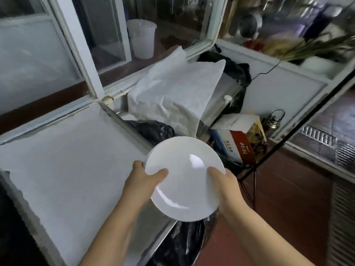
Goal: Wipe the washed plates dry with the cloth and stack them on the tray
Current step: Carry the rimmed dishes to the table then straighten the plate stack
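Head view. Round white glossy ceramic plate (184, 178): held in the air in front of the person, tilted, its upper face toward the camera, over the edge of the counter and the black plastic bag (153, 130) beneath it.

Left hand (143, 181): grips the plate's left rim, thumb curled onto the upper face, the other fingers (138, 163) wrapped behind the rim.

Right hand (225, 184): grips the plate's right rim, thumb laid on the upper face, remaining fingers hidden behind the plate.

Grey-white flat counter (67, 160) with a metal edge: lower left, beside and below the plate.

Large crumpled white cloth (172, 95): draped over a boxy object behind the plate, well apart from both hands.

Cardboard box with red and blue printing (238, 143): on the floor right of the plate, open at the top.

Translucent white plastic bucket (142, 38): seen through the window glass, upper centre.

Green long-stemmed vegetables (315, 48): lying on the white ledge at upper right, blurred.

Red-brown tiled floor (288, 198): lower right.
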The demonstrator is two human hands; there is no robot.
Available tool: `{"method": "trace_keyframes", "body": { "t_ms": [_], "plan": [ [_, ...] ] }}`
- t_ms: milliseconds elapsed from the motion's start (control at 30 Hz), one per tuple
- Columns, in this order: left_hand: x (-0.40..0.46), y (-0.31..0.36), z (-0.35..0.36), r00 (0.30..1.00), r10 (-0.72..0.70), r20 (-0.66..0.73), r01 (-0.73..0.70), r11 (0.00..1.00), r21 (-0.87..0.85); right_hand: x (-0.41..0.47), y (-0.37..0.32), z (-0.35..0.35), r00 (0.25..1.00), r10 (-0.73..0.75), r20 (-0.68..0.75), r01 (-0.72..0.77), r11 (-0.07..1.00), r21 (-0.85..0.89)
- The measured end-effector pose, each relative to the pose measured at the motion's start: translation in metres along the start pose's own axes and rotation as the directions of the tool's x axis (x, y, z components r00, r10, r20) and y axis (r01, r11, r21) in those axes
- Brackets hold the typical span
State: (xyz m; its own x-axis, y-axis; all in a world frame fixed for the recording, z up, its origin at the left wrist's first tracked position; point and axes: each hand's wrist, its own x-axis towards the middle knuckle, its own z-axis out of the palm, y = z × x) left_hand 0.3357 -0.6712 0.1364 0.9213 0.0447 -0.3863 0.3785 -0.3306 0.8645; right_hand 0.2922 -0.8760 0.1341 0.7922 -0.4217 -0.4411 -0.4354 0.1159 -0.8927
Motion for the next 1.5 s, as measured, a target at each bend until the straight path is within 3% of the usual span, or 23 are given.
{"method": "trace_keyframes", "body": {
  "t_ms": [200, 367, 533, 767, 1033, 1300, 1500],
  "plan": [
    [-0.101, 0.023, 0.114, 0.956, 0.081, 0.281, -0.111, 0.99, 0.092, -0.072, 0.036, -0.155, 0.98, 0.026, -0.197, 0.002, 0.99, 0.141],
    [-0.2, 0.028, 0.233, 0.843, 0.146, 0.518, -0.226, 0.969, 0.095, -0.151, 0.083, -0.298, 0.911, 0.077, -0.406, 0.023, 0.972, 0.235],
    [-0.306, 0.028, 0.352, 0.686, 0.125, 0.717, -0.319, 0.937, 0.141, -0.242, 0.13, -0.429, 0.786, 0.142, -0.602, 0.095, 0.934, 0.344],
    [-0.443, 0.028, 0.479, 0.471, 0.093, 0.877, -0.48, 0.861, 0.167, -0.348, 0.194, -0.557, 0.527, 0.311, -0.791, 0.209, 0.854, 0.475],
    [-0.594, 0.009, 0.637, 0.135, -0.008, 0.991, -0.632, 0.769, 0.093, -0.446, 0.266, -0.689, 0.225, 0.482, -0.847, 0.321, 0.784, 0.532],
    [-0.749, -0.007, 0.806, -0.139, -0.148, 0.979, -0.715, 0.699, 0.004, -0.522, 0.319, -0.844, 0.004, 0.583, -0.812, 0.404, 0.742, 0.535],
    [-0.869, -0.019, 0.887, -0.243, -0.198, 0.95, -0.798, 0.597, -0.079, -0.582, 0.353, -0.925, -0.153, 0.649, -0.745, 0.521, 0.694, 0.498]
  ]
}}
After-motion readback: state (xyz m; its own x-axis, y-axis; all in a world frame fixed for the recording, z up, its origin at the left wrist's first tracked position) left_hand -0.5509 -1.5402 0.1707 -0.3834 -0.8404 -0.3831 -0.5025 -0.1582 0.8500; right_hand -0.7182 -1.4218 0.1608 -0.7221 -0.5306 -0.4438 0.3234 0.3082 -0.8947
